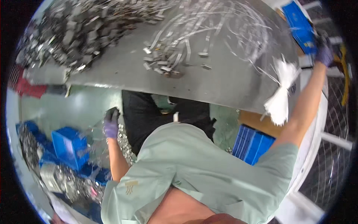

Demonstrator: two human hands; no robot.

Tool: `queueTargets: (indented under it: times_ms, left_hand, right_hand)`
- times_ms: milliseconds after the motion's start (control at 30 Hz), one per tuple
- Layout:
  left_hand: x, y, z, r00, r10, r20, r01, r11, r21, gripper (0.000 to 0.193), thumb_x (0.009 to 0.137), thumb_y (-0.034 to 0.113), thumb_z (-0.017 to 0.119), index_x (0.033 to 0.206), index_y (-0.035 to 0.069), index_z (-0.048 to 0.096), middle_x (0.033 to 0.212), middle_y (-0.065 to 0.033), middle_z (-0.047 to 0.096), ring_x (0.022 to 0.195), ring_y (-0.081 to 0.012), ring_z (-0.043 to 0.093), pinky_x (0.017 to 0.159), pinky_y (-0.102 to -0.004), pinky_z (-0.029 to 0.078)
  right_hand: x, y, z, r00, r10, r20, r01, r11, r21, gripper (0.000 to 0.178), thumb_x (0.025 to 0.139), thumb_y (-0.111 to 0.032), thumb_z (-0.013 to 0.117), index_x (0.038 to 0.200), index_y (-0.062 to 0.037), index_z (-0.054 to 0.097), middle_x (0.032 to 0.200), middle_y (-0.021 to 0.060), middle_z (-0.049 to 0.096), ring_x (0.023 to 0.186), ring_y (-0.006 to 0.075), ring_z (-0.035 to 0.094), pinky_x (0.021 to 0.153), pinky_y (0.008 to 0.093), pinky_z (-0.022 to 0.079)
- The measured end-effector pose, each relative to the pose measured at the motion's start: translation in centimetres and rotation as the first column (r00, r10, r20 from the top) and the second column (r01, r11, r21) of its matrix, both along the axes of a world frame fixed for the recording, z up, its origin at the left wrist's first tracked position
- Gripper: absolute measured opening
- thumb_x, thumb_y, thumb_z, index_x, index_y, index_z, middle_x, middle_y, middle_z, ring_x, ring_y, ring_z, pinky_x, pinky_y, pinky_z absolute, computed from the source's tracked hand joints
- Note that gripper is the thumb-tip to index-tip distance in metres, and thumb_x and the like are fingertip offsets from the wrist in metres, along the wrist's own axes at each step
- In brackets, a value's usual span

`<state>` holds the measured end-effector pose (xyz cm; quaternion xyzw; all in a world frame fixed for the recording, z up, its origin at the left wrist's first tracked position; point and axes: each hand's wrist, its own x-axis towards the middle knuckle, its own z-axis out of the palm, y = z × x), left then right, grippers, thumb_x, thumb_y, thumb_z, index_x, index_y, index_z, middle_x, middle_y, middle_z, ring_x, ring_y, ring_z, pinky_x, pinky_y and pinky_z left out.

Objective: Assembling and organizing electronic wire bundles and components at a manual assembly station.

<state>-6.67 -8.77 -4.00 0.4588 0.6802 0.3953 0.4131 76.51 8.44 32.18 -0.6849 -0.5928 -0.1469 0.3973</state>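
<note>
My left hand (pixel 111 123), in a purple glove with dark fingertips, is out at my left side beyond the table's front edge. Its fingers look curled together; whatever they may hold is too blurred to make out. At the far right, my right hand (pixel 324 52) in a similar glove reaches beside a blue bin (pixel 300 28). Motion smears its fingers, so whether it grips the bin's edge is unclear. A tied white bundle of thin strips (pixel 281 91) lies on the table near my right forearm. Loose flat cables with metal connectors (pixel 167 56) spread across the table's middle.
A large heap of dark and metallic parts (pixel 71 33) covers the far left of the grey table (pixel 123 71). Blue crates (pixel 69 147) with shiny scrap stand at lower left. Stacked blue crates (pixel 251 143) sit under the right side. Another person's red sleeve (pixel 31 87) shows at left.
</note>
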Motion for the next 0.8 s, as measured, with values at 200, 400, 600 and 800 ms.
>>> queueTargets:
  times_ms: [200, 400, 600, 800]
  left_hand:
    - [2.0, 2.7, 3.1, 1.0, -0.01, 0.021, 0.007, 0.99, 0.142, 0.019, 0.088, 0.011, 0.057, 0.101, -0.002, 0.061, 0.088, -0.0085, 0.063, 0.079, -0.0133, 0.06, 0.073, -0.026, 0.048]
    - [5.9, 12.5, 7.8, 0.958, -0.28, -0.067, 0.287, 0.917, 0.278, 0.024, 0.088, 0.012, 0.057, 0.107, -0.003, 0.057, 0.1, -0.0111, 0.062, 0.093, -0.0161, 0.058, 0.082, -0.0288, 0.046]
    - [11.1, 24.8, 9.7, 0.735, -0.239, -0.634, 0.488, 0.837, 0.249, 0.041, 0.08, 0.017, 0.062, 0.119, 0.005, 0.052, 0.112, -0.0215, 0.057, 0.104, -0.034, 0.056, 0.091, -0.0366, 0.044]
    - [13.0, 34.6, 4.9, 0.245, -0.25, -0.937, 0.388, 0.911, -0.142, 0.029, 0.083, 0.014, 0.046, 0.109, 0.004, 0.054, 0.111, -0.025, 0.056, 0.093, -0.0379, 0.06, 0.078, -0.045, 0.049]
  right_hand:
    - [-16.2, 0.7, -9.6, 0.766, 0.2, -0.611, -0.194, 0.978, 0.077, 0.034, 0.086, -0.029, 0.063, 0.104, -0.0014, 0.062, 0.09, 0.0061, 0.063, 0.075, 0.0135, 0.057, 0.07, 0.0257, 0.045]
    - [-22.2, -2.1, -33.6, 0.974, 0.139, -0.176, -0.205, 0.873, -0.443, 0.041, 0.086, -0.041, 0.055, 0.106, -0.0063, 0.063, 0.085, 0.0095, 0.066, 0.072, 0.0179, 0.062, 0.068, 0.0299, 0.048]
    - [-27.7, -4.2, -33.7, 0.871, 0.053, -0.489, -0.316, 0.822, -0.473, 0.04, 0.085, -0.038, 0.054, 0.105, -0.0033, 0.061, 0.096, 0.0181, 0.063, 0.092, 0.0335, 0.061, 0.08, 0.0391, 0.046]
    - [-29.8, -4.1, -30.0, 0.802, -0.119, -0.586, -0.305, 0.762, -0.572, 0.037, 0.085, -0.036, 0.056, 0.101, -0.0036, 0.063, 0.096, 0.0171, 0.064, 0.091, 0.0321, 0.062, 0.08, 0.0379, 0.047]
